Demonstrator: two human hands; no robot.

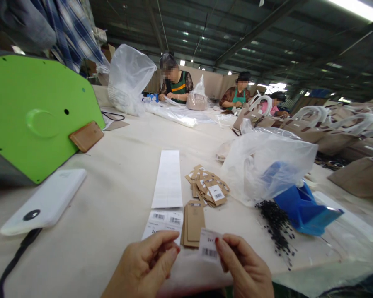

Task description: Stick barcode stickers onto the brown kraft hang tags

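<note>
Between the thumb and fingers of my right hand (244,265) is a white barcode sticker (209,245), its print facing me. My left hand (146,263) is curled, thumb and forefinger close together, at the lower edge of a sheet of printed price stickers (164,223); whether it grips anything is hidden. Above that sheet lies a long white strip of label paper (167,178). A neat stack of brown card tags (195,223) sits between the two hands. Behind it spreads a loose heap of brown tags (205,182), one bearing a white sticker.
A blue bin (307,211) lies beside black tag strings (275,227) and a clear plastic bag (264,161) on the right. Left are a white power bank (46,198), a phone (87,136) and a green machine (40,111). Handbags (311,128) line the right; co-workers sit behind.
</note>
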